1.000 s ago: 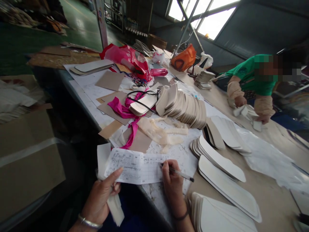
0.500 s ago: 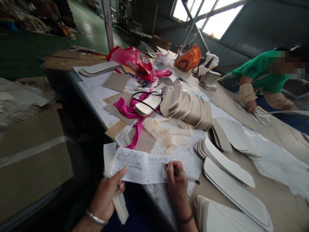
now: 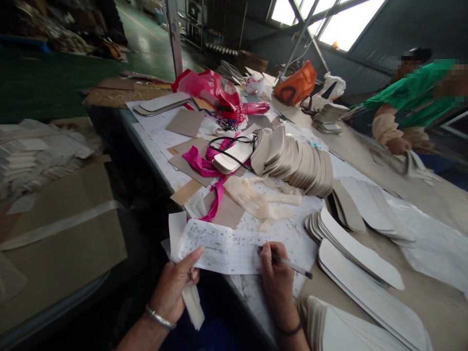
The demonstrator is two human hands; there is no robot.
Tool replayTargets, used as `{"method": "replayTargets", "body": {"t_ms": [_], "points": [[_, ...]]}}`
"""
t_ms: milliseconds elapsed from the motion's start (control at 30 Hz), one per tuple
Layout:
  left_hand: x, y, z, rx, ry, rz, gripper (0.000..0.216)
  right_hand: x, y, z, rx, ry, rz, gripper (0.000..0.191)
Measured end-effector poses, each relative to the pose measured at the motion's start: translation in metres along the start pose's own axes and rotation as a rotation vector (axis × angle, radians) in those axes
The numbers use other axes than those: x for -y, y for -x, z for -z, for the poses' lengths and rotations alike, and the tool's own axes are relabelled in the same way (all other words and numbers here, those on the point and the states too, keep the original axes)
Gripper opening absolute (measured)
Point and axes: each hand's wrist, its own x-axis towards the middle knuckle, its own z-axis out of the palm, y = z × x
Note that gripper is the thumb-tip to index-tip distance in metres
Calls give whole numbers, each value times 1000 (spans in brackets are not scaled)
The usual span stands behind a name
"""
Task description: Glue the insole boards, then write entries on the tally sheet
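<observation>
My left hand pinches the left side of an opened paper booklet, thumb on top, together with a pale strip that hangs below the fingers. Handwriting covers the booklet's left page; its right page has a printed grid with a few marks near the top. My right hand is closed around a pen, whose tip is at the right page. The booklet lies over the table's near edge. Right of my right hand are stacks of white insole-shaped boards.
Across the table lie a row of beige boards, a magenta cloth strip, a red plastic bag and an orange bag. A co-worker in a green top handles pieces at the far right. A cardboard box stands at left.
The whole view has shifted, so things appear a little further right. Both hands keep hold of the booklet and pen. The co-worker's hands have come together around some pieces.
</observation>
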Motion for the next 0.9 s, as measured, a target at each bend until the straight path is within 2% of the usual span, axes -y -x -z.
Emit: {"method": "replayTargets", "body": {"t_ms": [267,433,633,733,900], "points": [[8,4,2,49,24,-28,45,-2,-1,1,-34,-3,-102,31],[19,16,-5,75,24,-35,49,-1,0,1,-32,-7,-81,32],[31,20,-16,38,-51,-42,47,-3,3,0,-24,-18,-37,30],[29,19,-15,37,-69,-41,47,-2,2,0,-40,-33,4,27],[28,15,-9,46,-94,-15,48,-2,4,-1,-27,-44,-29,25]]}}
